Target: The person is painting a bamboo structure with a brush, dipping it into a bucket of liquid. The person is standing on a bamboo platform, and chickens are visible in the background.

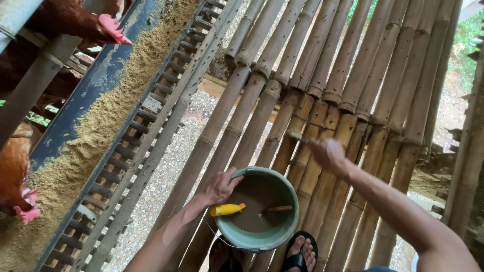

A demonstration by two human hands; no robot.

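Observation:
My left hand (pixel 221 187) grips the near-left rim of a round green bucket (pixel 282 234) that holds brownish feed. A yellow cob-shaped object (pixel 228 209) lies at the rim just under that hand, and a short wooden stick (pixel 278 208) rests on the feed. Up and to the right of the bucket, my right hand (pixel 327 153) is raised over the bamboo floor. Its fingers are closed on a small blurred brownish piece (pixel 296 135) that sticks out to the left.
A long dark trough (pixel 96 83) of tan feed (pixel 151 48) runs diagonally at left beside a slatted rack (pixel 151 118). Brown hens (pixel 60 20) (pixel 15 171) reach in from the left. Bamboo poles (pixel 353 75) form the floor, with gravel (pixel 171 166) below. My feet in black sandals (pixel 301 250) stand under the bucket.

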